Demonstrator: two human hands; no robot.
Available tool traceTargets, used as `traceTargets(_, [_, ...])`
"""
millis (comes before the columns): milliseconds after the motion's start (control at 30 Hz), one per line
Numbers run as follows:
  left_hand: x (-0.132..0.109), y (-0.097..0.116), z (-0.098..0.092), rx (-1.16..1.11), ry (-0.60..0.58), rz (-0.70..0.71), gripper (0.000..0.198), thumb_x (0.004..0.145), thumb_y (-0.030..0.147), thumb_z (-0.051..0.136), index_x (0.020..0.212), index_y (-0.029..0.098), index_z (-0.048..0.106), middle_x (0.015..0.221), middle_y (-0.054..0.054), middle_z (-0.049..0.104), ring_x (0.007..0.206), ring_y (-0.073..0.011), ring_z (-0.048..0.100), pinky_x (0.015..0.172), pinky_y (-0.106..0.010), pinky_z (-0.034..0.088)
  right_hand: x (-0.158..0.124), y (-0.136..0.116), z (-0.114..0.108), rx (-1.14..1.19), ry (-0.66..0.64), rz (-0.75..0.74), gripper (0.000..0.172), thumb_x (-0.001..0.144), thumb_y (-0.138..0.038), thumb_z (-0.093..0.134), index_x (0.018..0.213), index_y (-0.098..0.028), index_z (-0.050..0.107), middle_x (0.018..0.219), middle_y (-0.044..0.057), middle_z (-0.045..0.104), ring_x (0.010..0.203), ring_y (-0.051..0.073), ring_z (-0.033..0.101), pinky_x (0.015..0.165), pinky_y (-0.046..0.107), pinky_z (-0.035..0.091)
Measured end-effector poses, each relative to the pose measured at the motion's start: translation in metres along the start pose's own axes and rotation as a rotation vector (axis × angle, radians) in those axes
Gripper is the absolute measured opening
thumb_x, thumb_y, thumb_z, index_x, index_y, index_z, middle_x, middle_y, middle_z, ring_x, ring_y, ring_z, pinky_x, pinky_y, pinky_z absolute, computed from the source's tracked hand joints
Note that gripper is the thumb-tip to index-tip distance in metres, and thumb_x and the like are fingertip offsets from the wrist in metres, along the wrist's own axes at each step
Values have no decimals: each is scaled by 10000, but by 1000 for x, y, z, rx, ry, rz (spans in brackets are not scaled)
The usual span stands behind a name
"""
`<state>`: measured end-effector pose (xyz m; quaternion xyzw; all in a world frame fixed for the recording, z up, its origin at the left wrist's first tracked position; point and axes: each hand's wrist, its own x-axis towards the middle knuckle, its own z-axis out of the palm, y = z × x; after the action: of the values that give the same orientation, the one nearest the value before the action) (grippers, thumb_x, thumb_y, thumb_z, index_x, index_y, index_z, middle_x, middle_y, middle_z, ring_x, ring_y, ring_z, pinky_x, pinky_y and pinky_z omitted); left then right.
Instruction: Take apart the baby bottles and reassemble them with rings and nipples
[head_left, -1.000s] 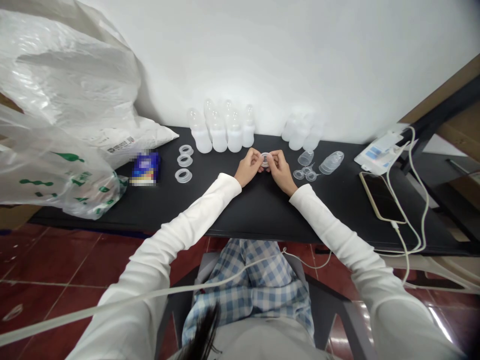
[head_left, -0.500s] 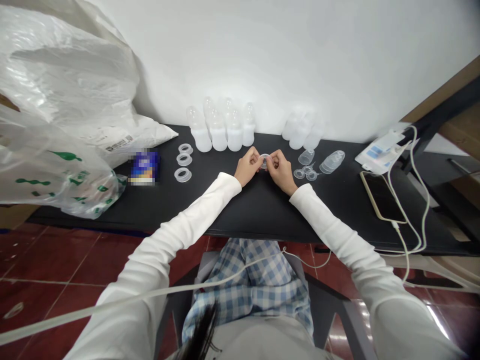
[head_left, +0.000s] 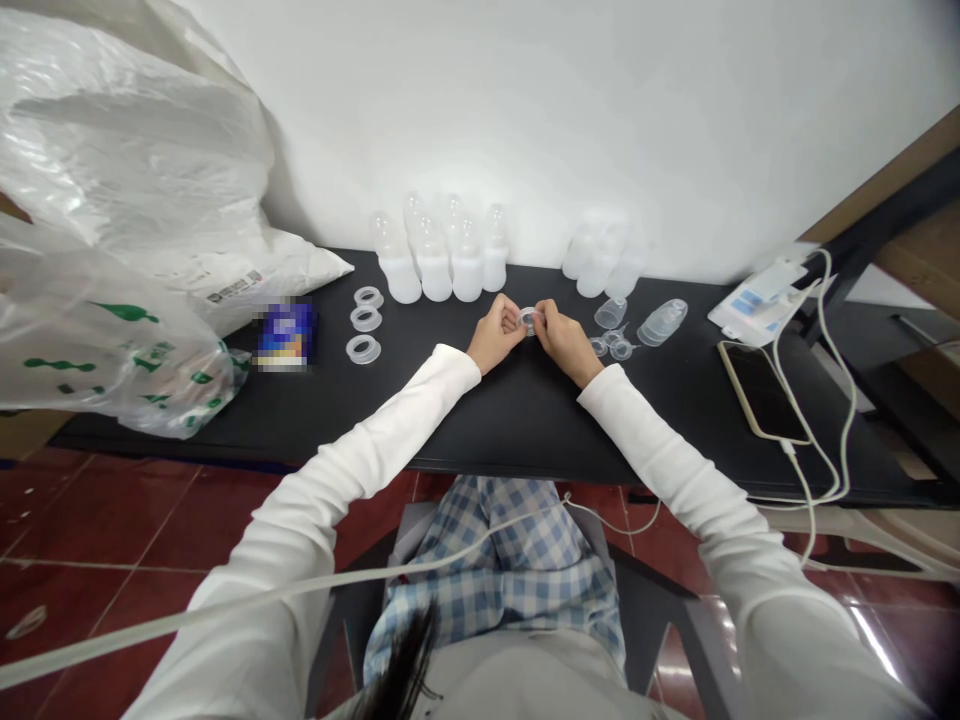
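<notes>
The grip of each hand is clamped on one clear ring (head_left: 528, 310): the left hand (head_left: 495, 336) pinches one side, the right hand (head_left: 564, 340) the other, over the middle of the black table (head_left: 517, 420). Small clear parts (head_left: 620, 350) and a domed cover (head_left: 610, 314) lie just right. Three rings (head_left: 366, 328) form a row on the left; capped bottles (head_left: 435, 278) stand behind, near the wall (head_left: 480, 110).

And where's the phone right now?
In the head view, the phone lies toward the black table's right end, right of the clear cups, a white cable at its near end.
</notes>
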<state>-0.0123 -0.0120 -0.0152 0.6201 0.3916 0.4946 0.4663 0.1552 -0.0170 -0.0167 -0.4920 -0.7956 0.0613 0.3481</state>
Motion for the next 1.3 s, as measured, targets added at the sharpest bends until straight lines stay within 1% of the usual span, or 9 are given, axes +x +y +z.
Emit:
traceTargets(167, [-2,0,-1,12,28,75,263,790,175,723,804,212,463,666,80,558,564,-60,495,584,-216,406,0,-6,-1,-71,-3,-52,437,1051,-566,224,1023,-211,478,830,85,676,704,210,661,600,280,418])
traceTargets(267, [-1,-3,-1,16,46,101,270,793,178,722,791,211,454,648,85,528,546,-56,482,560,-216,387,0,-7,-2,-41,-21,-48,455,1043,-596,229,1042,-206,464,855,87,681,710,212,672,593,279,425])
traceTargets(500, [5,-9,-2,-50,-27,57,256,791,169,732,859,206,487,707,63,600,596,-65,573,602,-206,461,0,-4,-1,201,62,17,375,1003,-603,389,1002,-235,463,821,42,656,688,190,636,647,306,479])
traceTargets(667, [6,-8,-6,-28,13,51,284,754,142,745,844,202,483,726,57,603,614,-63,572,617,-202,466,-2,-7,2,412,42,18,330,920,-533,586,1003,-236,467,896,39,657,769,174,633,717,330,514])
traceTargets(833, [2,-2,-4,7,-14,58,265,752,115,708,845,208,478,673,78,581,581,-66,554,605,-209,456,-2,-3,10,600,87,128,350,845,-514,676,881,-252,447,754,-31,570,665,131,549,635,302,468])
traceTargets(967, [-2,5,0,51,25,59,268,743,80,689,819,211,469,622,101,547,541,-57,533,588,-202,444,0,0,15,664,100,182,377,810,-511,715,861,-256,442,708,-54,528,615,114,475,580,284,402])
traceTargets(1100, [-3,10,1,37,67,4,267,751,81,695,812,209,468,623,99,567,501,-53,545,535,-194,434,0,-4,14,697,114,212,405,810,-556,710,878,-257,446,711,-56,525,618,113,473,576,277,384])
traceTargets(1200, [-2,10,1,-10,48,-69,275,768,98,698,815,211,452,608,100,578,459,-57,548,479,-187,417,-2,-10,12,683,94,235,415,836,-598,674,907,-254,453,721,-50,539,627,115,486,588,274,394])
traceTargets(1300, [-2,9,1,-67,19,-85,289,801,125,689,821,219,416,587,106,576,453,-65,565,468,-183,426,-4,-16,8,664,75,248,432,870,-650,613,939,-253,456,753,-40,568,644,117,515,619,279,425])
